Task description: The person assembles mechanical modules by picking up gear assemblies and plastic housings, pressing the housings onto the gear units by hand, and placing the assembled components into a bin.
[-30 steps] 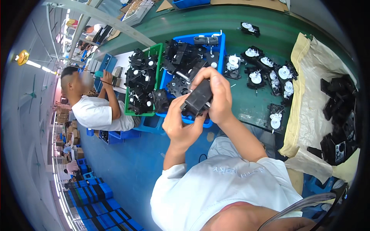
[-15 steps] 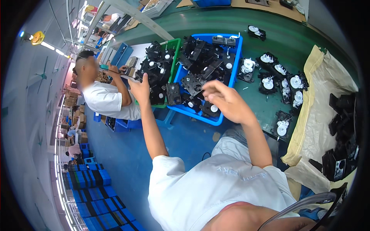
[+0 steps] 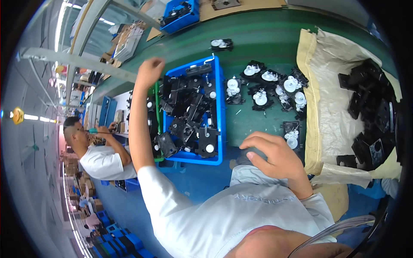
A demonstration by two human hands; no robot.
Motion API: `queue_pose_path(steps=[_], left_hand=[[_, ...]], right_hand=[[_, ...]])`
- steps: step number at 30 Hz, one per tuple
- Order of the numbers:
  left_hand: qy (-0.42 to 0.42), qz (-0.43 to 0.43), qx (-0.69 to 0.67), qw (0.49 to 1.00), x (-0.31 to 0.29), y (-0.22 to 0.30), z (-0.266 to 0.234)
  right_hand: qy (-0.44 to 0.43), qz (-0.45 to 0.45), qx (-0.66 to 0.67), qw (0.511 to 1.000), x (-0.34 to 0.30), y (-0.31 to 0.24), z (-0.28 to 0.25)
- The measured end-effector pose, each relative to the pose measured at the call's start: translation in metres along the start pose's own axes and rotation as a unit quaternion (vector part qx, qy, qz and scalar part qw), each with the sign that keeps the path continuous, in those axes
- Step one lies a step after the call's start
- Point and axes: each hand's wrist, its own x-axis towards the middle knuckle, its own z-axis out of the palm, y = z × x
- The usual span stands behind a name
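My left hand (image 3: 151, 72) is raised beside the far left corner of the blue bin (image 3: 218, 116). Its fingers curl inward, and whatever they may hold is hidden. Black plastic mechanism housings (image 3: 195, 109), some with white round parts, fill that bin in a heap. To the right of the bin, above the bench's near edge, hovers my right hand (image 3: 277, 157). Its fingers are bent but apart from the thumb, with nothing visible between them. Closest to it lies a black gear assembly with white gears (image 3: 291, 136) on the green bench (image 3: 245, 124).
Several more white-geared assemblies (image 3: 260, 97) lie on the bench. At right, a yellowish sack (image 3: 331, 129) holds black parts. A green bin (image 3: 158, 129) adjoins the blue one. A co-worker (image 3: 99, 157) sits at left, and a metal frame beam (image 3: 81, 60) crosses the upper left.
My left hand has moved from over the green bin to the blue bin's far left corner. My right hand has drawn back from above the blue bin toward the bench edge. The view has shifted right.
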Motion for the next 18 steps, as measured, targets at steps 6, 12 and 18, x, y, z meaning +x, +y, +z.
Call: queue_pose_path(steps=[6,12,18], left_hand=[[-0.255,0.136,-0.109,0.951,0.150,0.046,0.082],[-0.315,0.324,-0.040,0.891,0.107,0.120,0.093],[-0.271,0.397,-0.006,0.877,0.075,0.191,0.101]], right_hand=[[0.172,0.014,-0.121,0.978,-0.040,-0.020,-0.039],[0.450,0.142,-0.302,0.828,-0.133,-0.024,-0.093],[0.460,0.240,-0.494,0.698,-0.171,-0.037,-0.128]])
